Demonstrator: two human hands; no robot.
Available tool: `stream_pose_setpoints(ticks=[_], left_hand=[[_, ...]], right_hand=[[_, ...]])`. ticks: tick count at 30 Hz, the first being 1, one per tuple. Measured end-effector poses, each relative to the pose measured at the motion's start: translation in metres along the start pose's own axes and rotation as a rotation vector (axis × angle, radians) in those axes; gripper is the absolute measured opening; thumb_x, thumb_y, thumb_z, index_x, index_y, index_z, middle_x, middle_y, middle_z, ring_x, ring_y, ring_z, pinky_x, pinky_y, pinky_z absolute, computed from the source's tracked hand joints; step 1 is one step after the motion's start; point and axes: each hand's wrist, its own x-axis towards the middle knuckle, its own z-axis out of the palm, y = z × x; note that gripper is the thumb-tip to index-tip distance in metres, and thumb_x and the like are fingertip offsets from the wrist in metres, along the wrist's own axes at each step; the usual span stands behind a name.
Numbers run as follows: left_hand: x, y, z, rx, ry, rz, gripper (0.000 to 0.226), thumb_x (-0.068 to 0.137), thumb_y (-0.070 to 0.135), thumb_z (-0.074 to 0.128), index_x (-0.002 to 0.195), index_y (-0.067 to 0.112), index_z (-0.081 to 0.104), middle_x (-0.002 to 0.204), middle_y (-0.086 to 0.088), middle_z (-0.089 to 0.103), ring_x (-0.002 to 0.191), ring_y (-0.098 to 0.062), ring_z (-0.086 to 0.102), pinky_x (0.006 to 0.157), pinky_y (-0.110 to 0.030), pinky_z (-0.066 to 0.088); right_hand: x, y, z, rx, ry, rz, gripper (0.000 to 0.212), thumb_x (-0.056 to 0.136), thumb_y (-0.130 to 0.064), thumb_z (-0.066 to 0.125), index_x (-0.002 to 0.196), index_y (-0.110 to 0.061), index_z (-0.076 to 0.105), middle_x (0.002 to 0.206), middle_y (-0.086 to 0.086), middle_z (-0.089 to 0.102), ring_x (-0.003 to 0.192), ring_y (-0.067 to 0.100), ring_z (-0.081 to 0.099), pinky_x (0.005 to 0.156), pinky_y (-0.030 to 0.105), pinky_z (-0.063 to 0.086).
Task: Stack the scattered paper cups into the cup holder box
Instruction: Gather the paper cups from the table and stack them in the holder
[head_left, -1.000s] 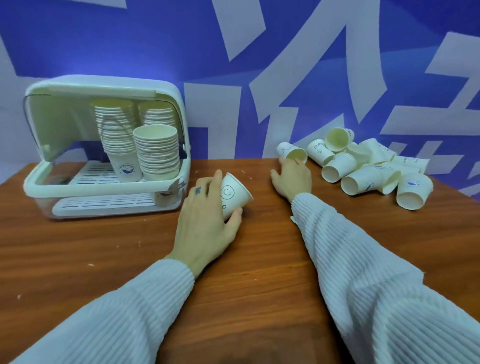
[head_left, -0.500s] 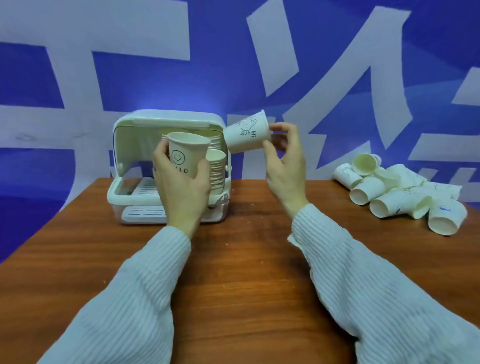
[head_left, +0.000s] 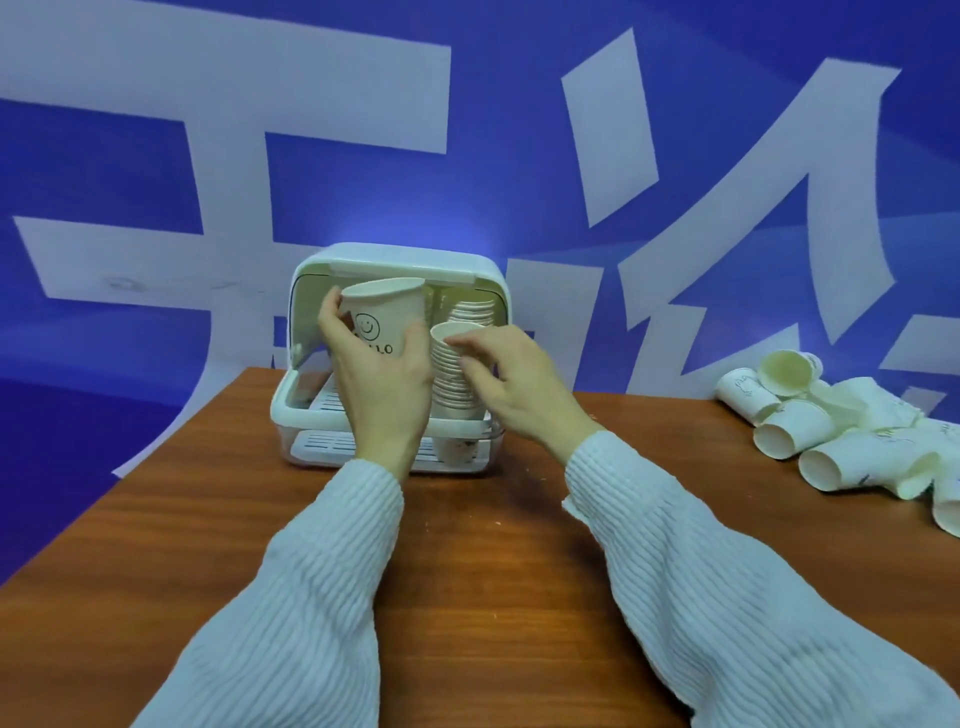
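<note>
Paper cups partly stacked, many are left on the table.

Several stacks (head_left: 460, 374) stand inside the cup holder box (head_left: 400, 262) near the far left edge of the tabletop (head_left: 467, 571). The left hand (head_left: 382, 374) grips a smiley cup (head_left: 384, 317) upright in front of the box; the right hand (head_left: 514, 384) rests curled fingers on the front stack. A pile of loose cups (head_left: 831, 426) lies at the far right edge.

Stacks (head_left: 457, 374) in box (head_left: 395, 260); loose cups (head_left: 831, 431) far right on table (head_left: 493, 571).
</note>
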Motion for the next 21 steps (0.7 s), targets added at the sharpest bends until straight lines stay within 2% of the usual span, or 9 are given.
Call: stream_pose_setpoints(ticks=[2,3,5,7,9,12,16,19,21], left_hand=[[0.001,0.001,0.0,0.005,-0.057,0.035,0.082,0.09,0.023,0.071,0.156,0.024,0.021,0.151,0.005,0.039,0.136,-0.012,0.043,0.108,-0.015,0.039],[0.002,0.001,0.0,0.015,-0.084,0.054,0.083,0.091,0.023,0.071,0.156,0.024,0.021,0.151,0.006,0.039,0.136,-0.01,0.042,0.105,-0.01,0.037],[0.005,0.002,0.001,0.044,-0.117,0.074,0.077,0.091,0.025,0.073,0.153,0.026,0.028,0.145,0.008,0.043,0.131,-0.008,0.043,0.106,-0.015,0.038],[0.01,0.003,0.003,0.031,-0.125,0.085,0.073,0.09,0.027,0.076,0.149,0.027,0.034,0.14,0.01,0.046,0.128,-0.007,0.046,0.106,-0.02,0.041],[0.015,0.004,0.007,-0.011,-0.126,0.108,0.071,0.089,0.027,0.078,0.148,0.025,0.037,0.137,0.01,0.049,0.126,-0.005,0.05,0.101,-0.017,0.044],[0.019,0.001,0.018,-0.077,-0.138,0.115,0.066,0.088,0.022,0.081,0.14,0.02,0.039,0.129,0.012,0.052,0.115,0.002,0.055,0.092,-0.012,0.044],[0.018,-0.011,0.032,-0.011,-0.194,0.074,0.066,0.084,0.034,0.081,0.135,0.024,0.04,0.125,0.01,0.056,0.114,-0.01,0.059,0.099,-0.037,0.051],[0.024,-0.016,0.036,0.099,-0.223,0.102,0.079,0.084,0.035,0.079,0.149,0.025,0.034,0.144,0.005,0.049,0.131,-0.012,0.05,0.111,-0.034,0.044],[0.027,-0.016,0.039,0.25,-0.29,0.133,0.08,0.084,0.036,0.076,0.152,0.025,0.035,0.147,0.002,0.046,0.136,-0.015,0.044,0.113,-0.033,0.038]], right_hand=[[-0.006,0.002,0.013,0.004,0.102,0.009,0.032,0.098,-0.022,0.057,0.127,-0.021,0.072,0.129,-0.001,0.069,0.121,0.022,0.059,0.107,0.044,0.046],[-0.01,0.001,0.019,0.037,0.146,0.047,0.034,0.098,-0.024,0.058,0.129,-0.026,0.071,0.138,0.0,0.062,0.129,0.022,0.053,0.112,0.043,0.043],[-0.019,-0.002,0.028,0.159,0.182,0.142,0.036,0.1,-0.028,0.059,0.135,-0.036,0.065,0.156,-0.001,0.042,0.144,0.018,0.04,0.118,0.036,0.036],[-0.024,-0.005,0.032,0.251,0.188,0.183,0.036,0.102,-0.026,0.059,0.136,-0.038,0.064,0.16,-0.004,0.034,0.146,0.012,0.036,0.115,0.031,0.037],[-0.026,-0.008,0.034,0.278,0.201,0.199,0.035,0.102,-0.026,0.06,0.135,-0.036,0.064,0.161,-0.005,0.035,0.146,0.01,0.036,0.113,0.029,0.037],[-0.022,-0.008,0.035,0.314,0.221,0.226,0.031,0.101,-0.03,0.064,0.131,-0.03,0.062,0.155,-0.008,0.042,0.141,0.009,0.043,0.113,0.035,0.043],[-0.023,-0.006,0.034,0.438,0.276,0.312,0.045,0.092,-0.042,0.074,0.128,-0.031,0.049,0.129,-0.012,0.061,0.117,0.01,0.063,0.095,0.044,0.057],[-0.023,-0.005,0.033,0.596,0.337,0.33,0.056,0.088,-0.021,0.082,0.127,-0.026,0.042,0.124,-0.017,0.062,0.116,0.006,0.067,0.098,0.037,0.058],[-0.023,-0.003,0.036,0.597,0.349,0.329,0.059,0.088,-0.013,0.08,0.129,-0.027,0.04,0.128,-0.017,0.06,0.118,0.004,0.065,0.1,0.038,0.057]])
